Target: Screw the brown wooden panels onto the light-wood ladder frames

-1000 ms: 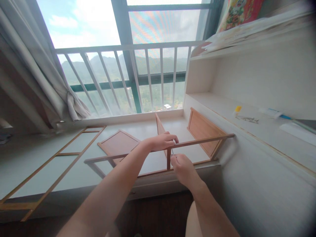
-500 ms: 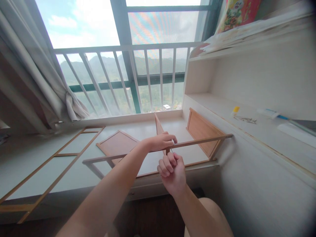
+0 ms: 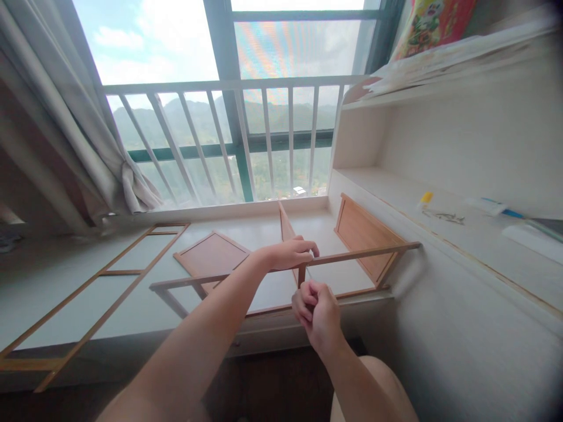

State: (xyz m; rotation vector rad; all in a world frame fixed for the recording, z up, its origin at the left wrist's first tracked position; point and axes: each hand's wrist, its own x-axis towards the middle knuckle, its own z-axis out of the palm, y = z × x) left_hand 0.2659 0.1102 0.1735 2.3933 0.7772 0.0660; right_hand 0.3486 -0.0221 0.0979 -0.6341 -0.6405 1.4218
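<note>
A wooden frame with panels stands on the pale window ledge (image 3: 268, 287), its long top bar (image 3: 365, 254) running across in front of me. Over the middle of that bar my left hand (image 3: 294, 253) is bent, fingers curled down around it. Just below, my right hand (image 3: 319, 313) is closed in a pinch, with a thin metal rod (image 3: 309, 273) running up from it toward the bar's underside, beside a short upright (image 3: 301, 275). The rod's other end is hidden in the fingers. One brown panel (image 3: 369, 237) stands at the frame's right end, another (image 3: 287, 220) behind my left hand.
A brown panel (image 3: 213, 253) lies left of centre. Farther left, a ladder-like wooden frame (image 3: 121, 273) lies flat. On the right shelf (image 3: 479, 249) are a yellow-capped item (image 3: 426, 200) and small metal pieces (image 3: 446, 217). A curtain (image 3: 65, 117) and railing (image 3: 290, 140) stand behind.
My right hand has dropped slightly from the bar and turned, its fingers now curled more downward. My left hand stays on the bar. The whole view has shifted a little.
</note>
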